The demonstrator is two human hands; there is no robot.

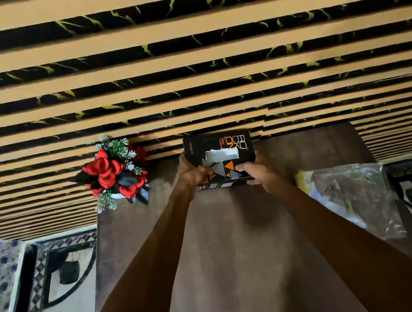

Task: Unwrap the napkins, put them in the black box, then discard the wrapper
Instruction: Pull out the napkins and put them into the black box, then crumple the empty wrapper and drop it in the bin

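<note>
The black box (pixel 217 143) with orange lettering and grey and orange triangles stands at the far edge of the brown table (pixel 220 234), against the striped wall. A white napkin (pixel 222 154) shows through the slot in its top. My left hand (pixel 192 173) grips the box's near left corner. My right hand (pixel 258 171) holds its near right edge, thumb on top. The clear plastic wrapper (pixel 351 195), crumpled and with a yellow patch, lies on the table to the right, apart from both hands.
A pot of red artificial roses (pixel 112 170) stands at the table's far left corner, close to the box. A wall of tan and black stripes (pixel 185 64) rises right behind the table. Patterned floor tiles (pixel 55 268) show on both sides.
</note>
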